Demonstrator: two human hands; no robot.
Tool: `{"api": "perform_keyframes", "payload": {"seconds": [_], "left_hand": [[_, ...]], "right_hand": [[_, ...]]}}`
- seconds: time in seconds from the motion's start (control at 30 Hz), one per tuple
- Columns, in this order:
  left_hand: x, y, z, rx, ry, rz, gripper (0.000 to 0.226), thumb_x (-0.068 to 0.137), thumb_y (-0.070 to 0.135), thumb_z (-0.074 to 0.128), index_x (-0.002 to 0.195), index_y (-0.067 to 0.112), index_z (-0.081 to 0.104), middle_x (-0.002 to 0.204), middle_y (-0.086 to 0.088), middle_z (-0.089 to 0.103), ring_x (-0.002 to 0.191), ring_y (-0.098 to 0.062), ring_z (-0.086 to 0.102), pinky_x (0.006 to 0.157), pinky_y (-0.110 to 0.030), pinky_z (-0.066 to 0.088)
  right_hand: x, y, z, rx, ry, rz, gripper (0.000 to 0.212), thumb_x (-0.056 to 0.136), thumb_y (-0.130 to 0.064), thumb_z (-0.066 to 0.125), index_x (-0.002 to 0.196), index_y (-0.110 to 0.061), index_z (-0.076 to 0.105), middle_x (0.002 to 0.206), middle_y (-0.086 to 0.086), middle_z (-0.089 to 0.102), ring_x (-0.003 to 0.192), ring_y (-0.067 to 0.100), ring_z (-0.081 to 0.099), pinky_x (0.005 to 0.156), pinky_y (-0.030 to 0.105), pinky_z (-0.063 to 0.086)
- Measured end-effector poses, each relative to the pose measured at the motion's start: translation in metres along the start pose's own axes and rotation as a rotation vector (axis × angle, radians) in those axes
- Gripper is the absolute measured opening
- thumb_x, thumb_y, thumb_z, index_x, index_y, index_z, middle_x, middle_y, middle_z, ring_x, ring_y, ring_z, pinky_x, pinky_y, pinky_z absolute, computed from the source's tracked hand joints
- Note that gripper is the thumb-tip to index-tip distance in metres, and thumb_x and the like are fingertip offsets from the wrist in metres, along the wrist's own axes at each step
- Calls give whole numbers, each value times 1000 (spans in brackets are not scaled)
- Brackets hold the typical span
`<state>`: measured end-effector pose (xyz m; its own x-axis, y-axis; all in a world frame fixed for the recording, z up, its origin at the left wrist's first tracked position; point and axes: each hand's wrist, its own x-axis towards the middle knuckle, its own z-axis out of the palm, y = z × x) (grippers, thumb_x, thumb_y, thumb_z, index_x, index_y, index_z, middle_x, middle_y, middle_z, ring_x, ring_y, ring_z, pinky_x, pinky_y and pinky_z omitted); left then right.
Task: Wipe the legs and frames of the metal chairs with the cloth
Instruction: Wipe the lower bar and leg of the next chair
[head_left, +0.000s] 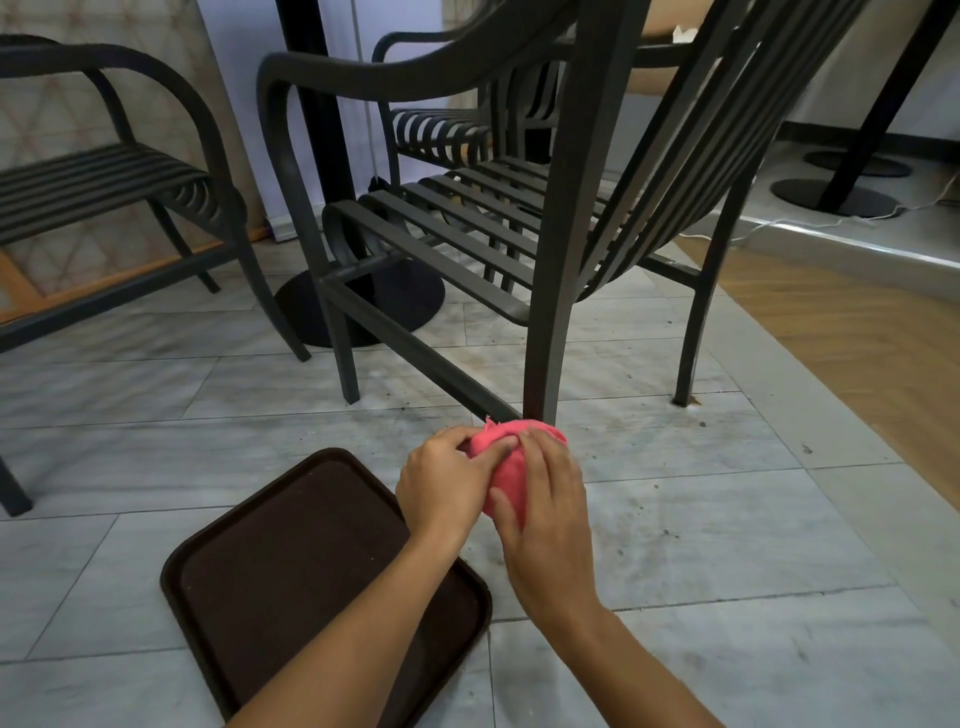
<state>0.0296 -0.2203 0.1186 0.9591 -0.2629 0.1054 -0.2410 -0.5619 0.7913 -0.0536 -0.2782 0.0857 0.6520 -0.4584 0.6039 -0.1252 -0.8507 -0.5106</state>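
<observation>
A pink cloth (506, 467) is bunched between both my hands, just in front of the foot of the near chair's front leg (550, 332). My left hand (447, 483) pinches the cloth's left side with its fingertips. My right hand (550, 514) wraps over the cloth from the right and hides much of it. The dark metal chair (467, 244) has a slatted seat, a curved armrest and a low side rail (415, 353). A second, similar chair (130, 182) stands at the left, and a third (441, 130) behind the near one.
A dark brown tray (291, 571) lies on the grey tiled floor under my left forearm. A black table pedestal with a round base (363, 306) stands behind the near chair. Wooden flooring, a raised step with more round bases (831, 197) and a white cable lie at right.
</observation>
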Motion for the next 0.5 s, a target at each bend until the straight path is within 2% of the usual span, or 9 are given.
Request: {"api": "perform_keyframes", "payload": {"seconds": [0.07, 0.2, 0.3, 0.4, 0.5], "left_hand": [[0, 2, 0, -33, -6, -75, 31, 73, 61, 64, 78, 31, 68, 72, 14, 65, 72, -8, 61, 62, -27, 48], [-2, 6, 1, -129, -45, -155, 34, 74, 61, 63, 74, 28, 66, 71, 10, 64, 71, -10, 61, 57, -25, 42], [-6, 9, 2, -140, -98, -153, 37, 78, 63, 57, 76, 27, 66, 72, 8, 65, 71, -12, 62, 59, -26, 44], [-10, 9, 0, -114, -136, -120, 47, 83, 66, 44, 75, 25, 66, 64, 8, 62, 69, -14, 61, 61, -29, 46], [-16, 4, -6, -80, -185, -17, 55, 85, 68, 35, 76, 24, 66, 68, 4, 68, 72, -14, 66, 69, -37, 54]], "right_hand": [[-4, 2, 1, -7, -12, 21, 57, 88, -38, 44, 136, -11, 31, 137, 7, 41, 128, 20, 35, 103, 45, 40], [-10, 3, 2, -30, -73, 71, 68, 85, -48, 43, 139, -8, 28, 139, 13, 45, 128, 22, 39, 100, 40, 43], [-10, 4, 1, -108, -127, 29, 79, 77, -43, 64, 138, -5, 30, 137, 14, 48, 122, 27, 50, 96, 43, 47], [-6, 4, -4, -187, -141, 11, 93, 61, -37, 82, 133, -3, 35, 130, 15, 54, 109, 28, 60, 85, 41, 54], [-2, 5, -8, -216, -110, 6, 90, 58, -25, 87, 131, -6, 38, 123, 16, 58, 92, 28, 66, 65, 33, 57]]}}
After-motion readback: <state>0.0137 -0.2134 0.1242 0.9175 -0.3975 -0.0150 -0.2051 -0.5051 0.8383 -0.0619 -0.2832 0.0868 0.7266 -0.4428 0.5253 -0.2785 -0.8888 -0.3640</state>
